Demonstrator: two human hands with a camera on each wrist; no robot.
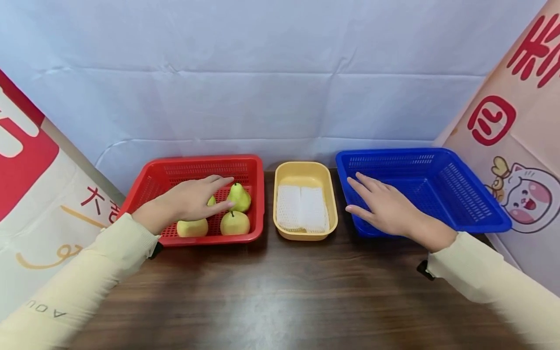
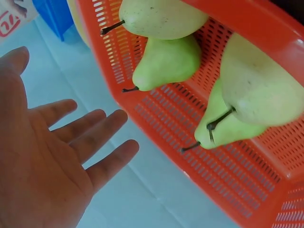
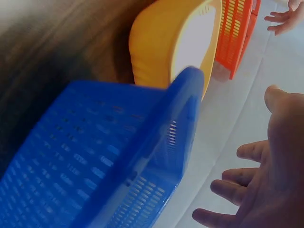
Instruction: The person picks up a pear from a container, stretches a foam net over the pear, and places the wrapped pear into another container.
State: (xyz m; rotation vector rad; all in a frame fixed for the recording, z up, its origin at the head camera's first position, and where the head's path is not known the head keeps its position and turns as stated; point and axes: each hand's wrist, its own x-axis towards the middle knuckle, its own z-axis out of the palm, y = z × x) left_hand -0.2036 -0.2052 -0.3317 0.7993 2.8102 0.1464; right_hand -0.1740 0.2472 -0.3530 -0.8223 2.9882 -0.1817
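My left hand [image 1: 197, 197] hovers over the red basket [image 1: 259, 204] with its fingers spread, holding nothing. Inside that basket lie two green pears [image 1: 239, 198] and two rounder, pale yellow pears [image 1: 235, 223]; the hand hides part of the left pair in the head view. The left wrist view shows the pears [image 2: 168, 64] with their dark stems and the open palm [image 2: 52, 156] apart from them. My right hand [image 1: 387, 206], fingers extended, is above the left part of the blue basket [image 1: 463, 194]. White foam net sleeves [image 1: 302, 208] lie between the hands in a yellow tub [image 1: 305, 167].
The three containers stand in a row at the back of a dark wooden table [image 1: 280, 291]. Behind them hangs a pale cloth [image 1: 262, 97]. Printed panels flank both sides, the right one with a cartoon cat [image 1: 529, 197].
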